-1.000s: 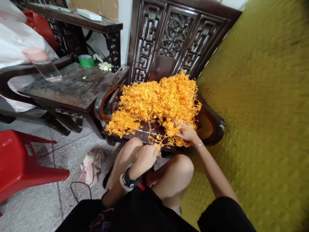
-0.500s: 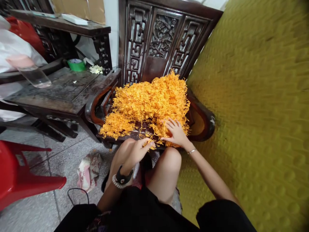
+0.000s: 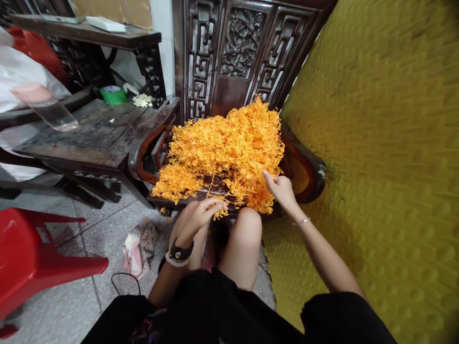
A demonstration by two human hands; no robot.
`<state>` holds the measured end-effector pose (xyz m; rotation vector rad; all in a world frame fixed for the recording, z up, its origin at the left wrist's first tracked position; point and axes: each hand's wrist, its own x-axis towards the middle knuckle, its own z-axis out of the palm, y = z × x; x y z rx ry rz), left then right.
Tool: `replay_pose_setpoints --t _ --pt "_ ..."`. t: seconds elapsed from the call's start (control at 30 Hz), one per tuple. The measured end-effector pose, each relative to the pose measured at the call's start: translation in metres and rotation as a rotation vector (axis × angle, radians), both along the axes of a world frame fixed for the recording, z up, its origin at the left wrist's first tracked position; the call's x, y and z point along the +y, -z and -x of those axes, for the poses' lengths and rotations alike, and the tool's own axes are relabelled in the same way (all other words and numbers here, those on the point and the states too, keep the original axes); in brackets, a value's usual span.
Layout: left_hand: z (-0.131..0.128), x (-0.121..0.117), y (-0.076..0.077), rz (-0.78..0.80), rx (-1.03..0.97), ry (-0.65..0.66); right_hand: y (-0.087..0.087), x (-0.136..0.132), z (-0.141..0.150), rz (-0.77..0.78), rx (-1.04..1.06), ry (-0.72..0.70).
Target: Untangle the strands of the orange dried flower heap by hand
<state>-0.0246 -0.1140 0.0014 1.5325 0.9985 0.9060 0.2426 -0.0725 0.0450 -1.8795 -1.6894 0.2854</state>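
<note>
A big heap of orange plastic flower sprigs [image 3: 225, 148] lies on the seat of a dark carved wooden chair [image 3: 229, 57] in front of my knees. My left hand [image 3: 195, 217] pinches a thin orange sprig [image 3: 218, 210] at the heap's near edge; a watch and bead bracelet are on that wrist. My right hand [image 3: 281, 188] grips a clump of sprigs at the heap's right near corner, fingers curled into it.
A dark low table [image 3: 89, 138] stands to the left with a clear bottle [image 3: 50, 110], green tape roll [image 3: 113, 94] and white bits. A red plastic stool [image 3: 32, 258] is at lower left. A cloth [image 3: 139, 246] and cable lie on the tiled floor. Yellow textured surface [image 3: 387, 167] fills the right.
My right hand has shifted right from lying flat on the heap to gripping its right near corner. My left hand stays pinched on a sprig, moving slightly up toward the heap.
</note>
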Motion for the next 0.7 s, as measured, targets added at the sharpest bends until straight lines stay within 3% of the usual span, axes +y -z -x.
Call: replay_pose_setpoints --t 0.07,0.13,0.2,0.3,0.4,0.5,0.6,0.7 --pt "-0.001 0.0 0.003 -0.037 -0.043 0.067 0.011 -0.011 0.007 0.158 0.339 -0.169" --pt "-0.004 -0.002 0.004 -0.073 -0.08 0.118 0.028 -0.022 0.02 0.113 0.37 -0.328" --pt "-0.007 -0.005 0.006 -0.09 -0.114 0.158 0.045 -0.031 0.032 -0.031 0.031 -0.395" --pt "-0.008 -0.01 0.008 -0.102 -0.123 0.201 0.055 -0.036 0.04 -0.054 -0.508 -0.413" --pt "-0.002 -0.011 0.011 -0.064 -0.111 0.2 0.045 -0.037 0.04 -0.047 -0.818 -0.402" --pt "0.006 -0.006 0.02 -0.019 -0.13 0.142 0.029 -0.043 0.036 -0.027 -0.976 -0.441" --pt "0.01 0.002 0.036 -0.062 -0.055 0.082 0.014 -0.054 0.032 0.049 -1.009 -0.466" --pt "0.0 0.009 0.048 -0.188 0.199 -0.018 0.002 -0.063 0.026 0.101 -0.879 -0.476"
